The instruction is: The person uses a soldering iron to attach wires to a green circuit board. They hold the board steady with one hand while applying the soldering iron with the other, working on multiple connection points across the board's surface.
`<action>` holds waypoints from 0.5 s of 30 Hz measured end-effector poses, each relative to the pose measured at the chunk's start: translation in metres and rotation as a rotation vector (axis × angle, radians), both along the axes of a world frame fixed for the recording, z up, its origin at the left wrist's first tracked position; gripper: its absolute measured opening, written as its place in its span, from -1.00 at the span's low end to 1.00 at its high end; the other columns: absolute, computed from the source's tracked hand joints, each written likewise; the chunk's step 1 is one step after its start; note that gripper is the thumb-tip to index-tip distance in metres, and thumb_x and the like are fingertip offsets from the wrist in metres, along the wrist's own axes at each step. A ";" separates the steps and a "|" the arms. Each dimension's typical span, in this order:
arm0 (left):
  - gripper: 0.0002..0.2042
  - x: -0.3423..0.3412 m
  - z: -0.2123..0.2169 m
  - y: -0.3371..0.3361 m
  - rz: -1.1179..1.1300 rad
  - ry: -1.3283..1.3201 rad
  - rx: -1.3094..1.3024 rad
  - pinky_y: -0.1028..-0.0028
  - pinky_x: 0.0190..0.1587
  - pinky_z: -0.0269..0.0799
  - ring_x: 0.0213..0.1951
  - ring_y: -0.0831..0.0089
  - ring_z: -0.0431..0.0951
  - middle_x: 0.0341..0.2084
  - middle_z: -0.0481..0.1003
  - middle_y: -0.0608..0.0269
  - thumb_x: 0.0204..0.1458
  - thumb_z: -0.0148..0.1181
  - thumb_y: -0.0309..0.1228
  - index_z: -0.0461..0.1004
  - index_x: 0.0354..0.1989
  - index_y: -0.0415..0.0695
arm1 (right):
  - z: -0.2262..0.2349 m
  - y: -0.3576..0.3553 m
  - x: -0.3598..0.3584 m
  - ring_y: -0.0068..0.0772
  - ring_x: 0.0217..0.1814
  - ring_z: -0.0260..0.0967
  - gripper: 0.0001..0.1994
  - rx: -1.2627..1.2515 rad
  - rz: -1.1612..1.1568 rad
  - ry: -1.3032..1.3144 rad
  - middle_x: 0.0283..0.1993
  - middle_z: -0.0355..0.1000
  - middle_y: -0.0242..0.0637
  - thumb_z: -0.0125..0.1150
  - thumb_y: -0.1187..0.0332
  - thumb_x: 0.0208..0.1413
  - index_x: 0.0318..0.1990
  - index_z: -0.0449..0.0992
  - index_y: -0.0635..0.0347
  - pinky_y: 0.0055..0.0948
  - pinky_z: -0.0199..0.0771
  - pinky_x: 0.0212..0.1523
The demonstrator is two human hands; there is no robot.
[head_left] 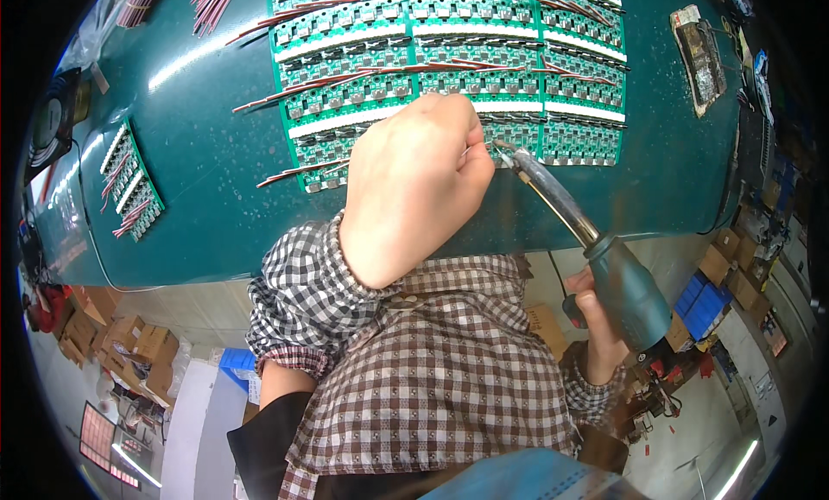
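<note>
Two bare hands are busy over the dark green tabletop (199, 155), and nearest the camera the right hand (596, 314) is curled tight round the teal plastic handle of a soldering iron (626, 288), its metal shaft angling up and left so the tip sits just at the lower edge of the big panel of green circuit boards (449, 68). Above it, the left hand (414, 185), wrist bent out of a brown-and-white checked sleeve (302, 293), has fingers bunched together and seems to be pinching something thin right by the iron's tip, though what exactly is hidden behind the knuckles. By my reading this is soldering in hand, a joint on the panel's bottom row, and the next move calls for steady contact at the pad. Farther up, that one large panel runs about three columns wide, with thin red wires (285, 94) poking off its left side. Off left lies one smaller green board strip (129, 180), and at far right one grimy rectangular sponge tray (699, 60).
</note>
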State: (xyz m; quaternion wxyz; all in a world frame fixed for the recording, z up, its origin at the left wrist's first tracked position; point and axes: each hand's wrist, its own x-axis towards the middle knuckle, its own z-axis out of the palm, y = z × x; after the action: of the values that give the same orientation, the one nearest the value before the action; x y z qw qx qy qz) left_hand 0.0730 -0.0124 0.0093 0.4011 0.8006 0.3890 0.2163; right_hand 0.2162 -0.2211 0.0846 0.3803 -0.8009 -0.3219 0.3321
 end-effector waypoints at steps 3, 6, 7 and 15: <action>-0.92 0.000 0.000 0.000 0.000 -0.002 -0.002 0.46 -0.53 0.32 -0.61 0.41 0.40 -0.66 0.38 0.26 -0.23 0.18 -0.58 0.40 -0.56 -0.18 | 0.002 0.001 -0.002 -0.36 -0.31 0.49 -0.62 -0.032 -0.027 0.003 -0.32 0.48 -0.16 0.40 0.41 -0.11 -0.15 0.43 0.40 -0.41 0.50 -0.25; -0.92 0.000 -0.002 -0.001 0.006 -0.007 0.002 0.47 -0.53 0.32 -0.61 0.41 0.40 -0.66 0.39 0.27 -0.22 0.19 -0.58 0.41 -0.56 -0.17 | 0.012 0.013 -0.013 -0.31 -0.31 0.42 -0.75 -0.075 -0.144 0.025 -0.37 0.42 -0.16 0.24 0.33 -0.02 -0.29 0.47 0.38 -0.34 0.42 -0.20; -0.92 0.000 -0.001 -0.002 0.007 0.002 -0.004 0.47 -0.53 0.32 -0.61 0.42 0.40 -0.66 0.39 0.27 -0.22 0.19 -0.58 0.41 -0.56 -0.17 | 0.011 0.013 -0.013 -0.31 -0.30 0.42 -0.75 -0.071 -0.150 0.014 -0.38 0.42 -0.16 0.24 0.33 -0.02 -0.29 0.47 0.38 -0.34 0.42 -0.20; -0.92 0.001 0.000 -0.001 -0.002 0.011 0.011 0.47 -0.53 0.32 -0.61 0.42 0.40 -0.66 0.39 0.27 -0.22 0.20 -0.57 0.41 -0.56 -0.17 | 0.011 0.014 -0.014 -0.29 -0.29 0.44 -0.74 -0.064 -0.156 0.021 -0.38 0.43 -0.20 0.24 0.33 -0.03 -0.27 0.47 0.38 -0.29 0.42 -0.15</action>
State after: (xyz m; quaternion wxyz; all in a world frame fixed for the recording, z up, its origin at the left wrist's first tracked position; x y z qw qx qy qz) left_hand 0.0736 -0.0135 0.0090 0.3947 0.8045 0.3890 0.2136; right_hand 0.2026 -0.2071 0.0956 0.3828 -0.8317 -0.2436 0.3200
